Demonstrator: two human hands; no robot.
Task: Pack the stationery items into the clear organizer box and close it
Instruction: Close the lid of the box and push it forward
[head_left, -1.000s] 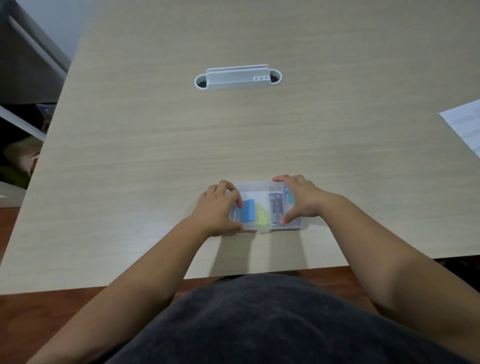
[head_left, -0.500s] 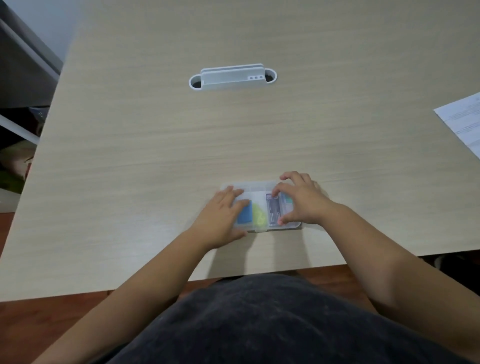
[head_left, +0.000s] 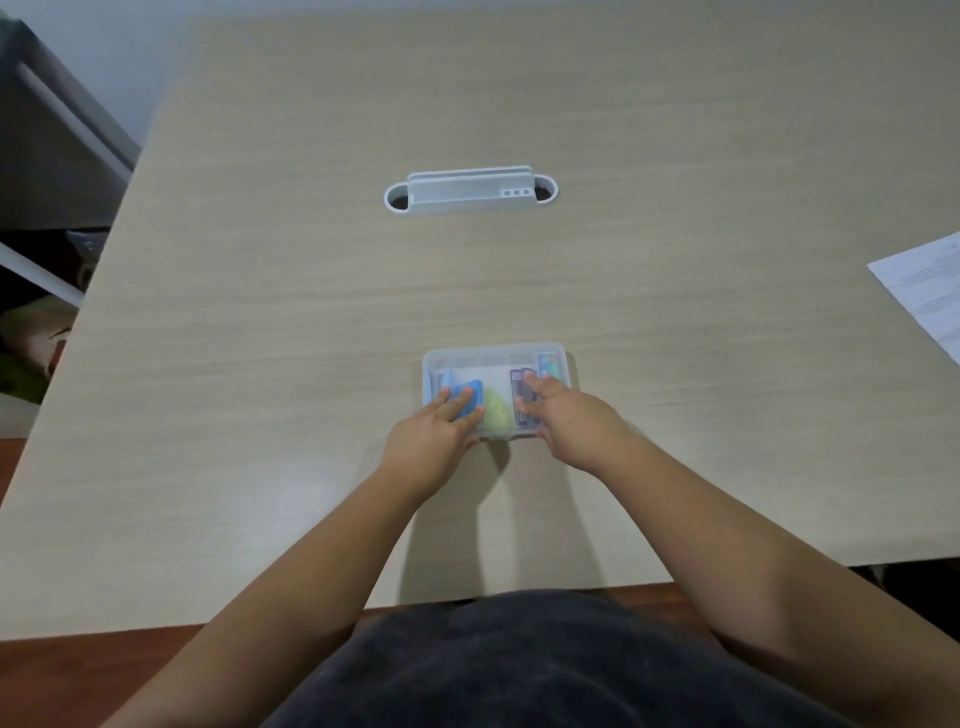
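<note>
Fingers of your left hand (head_left: 434, 441) lie flat and together on the lid of the clear plastic organizer box (head_left: 497, 358), low in the frame's centre on the pale wood-grain table (head_left: 311, 312); your right hand (head_left: 566, 421) presses likewise, fingers loosely together, probably to snap it shut. Inside show a blue rectangular block (head_left: 467, 397), a yellow-green lump (head_left: 496, 413) and a dark printed pack (head_left: 519, 384).

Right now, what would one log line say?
stage: closing | left hand: flat on clear organizer box | right hand: pressing lid | items: inside
</note>
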